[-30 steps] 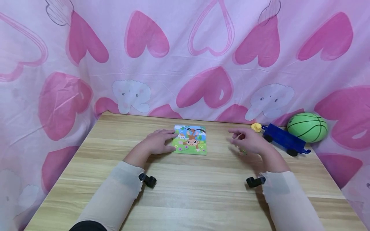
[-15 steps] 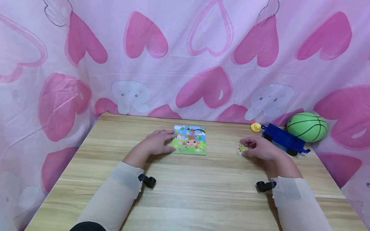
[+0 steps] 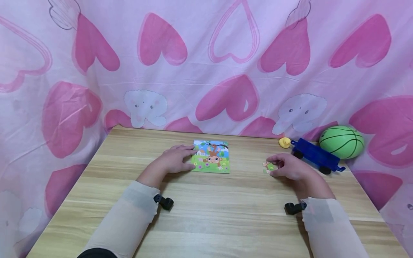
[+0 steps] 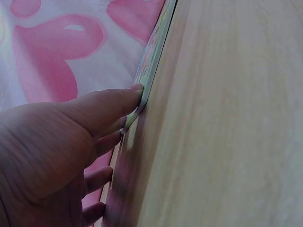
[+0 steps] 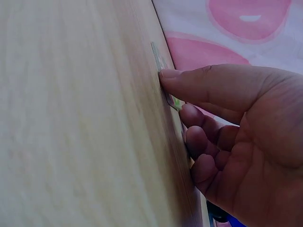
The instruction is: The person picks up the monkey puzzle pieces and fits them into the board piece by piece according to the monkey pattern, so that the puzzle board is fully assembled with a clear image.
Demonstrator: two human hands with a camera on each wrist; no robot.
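Note:
A square jigsaw puzzle [image 3: 211, 157] with a cartoon monkey lies flat at the table's back middle. My left hand [image 3: 175, 158] rests against its left side, fingers fairly straight. In the left wrist view the thumb [image 4: 116, 101] touches the puzzle's near corner. To the right, my right hand [image 3: 288, 166] pinches a small puzzle piece [image 3: 267, 167], green with a brown and pink pattern, at table level. Up close in the right wrist view, the thumb [image 5: 203, 85] lies over the piece [image 5: 158, 56], with the other fingers curled. The hand hides part of the piece.
Behind the right hand are a yellow rubber duck [image 3: 285, 142], a blue toy wagon [image 3: 316, 155] with black wheels and a green ball [image 3: 342, 142]. A pink heart-patterned curtain [image 3: 180, 86] hangs along the back and sides of the wooden table [image 3: 219, 215].
My right hand has come down and to the right from above the small piece and now pinches it. The left hand and the square puzzle have stayed in place.

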